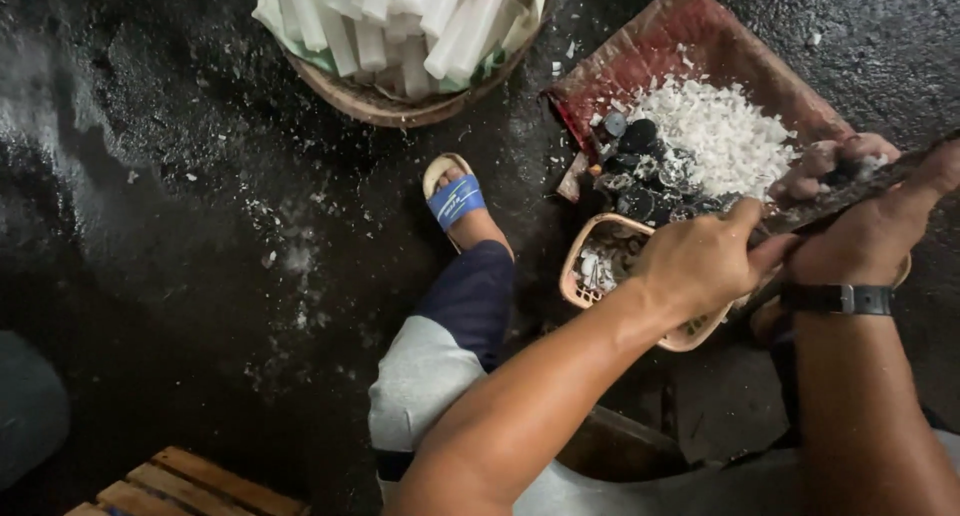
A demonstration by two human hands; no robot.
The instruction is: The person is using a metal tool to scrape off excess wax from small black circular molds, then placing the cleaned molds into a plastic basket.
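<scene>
The left hand [700,261] has its fingers curled tight round the handle end of a long dark blade [830,201], which lies across the near edge of a reddish wooden board [690,36] on the wet floor [150,226]. The right hand [865,241] grips the blade too — fingers closed over it. White shavings [715,131] are heaped mid-board; a small woven basket [590,276] sits under the hands.

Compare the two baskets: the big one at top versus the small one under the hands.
The big basket is round, brown and full of long white sticks; the small basket is pale, perforated and holds only scraps. The big one stands free, while the left hand covers part of the small one. Both sit on wet dark floor.
</scene>
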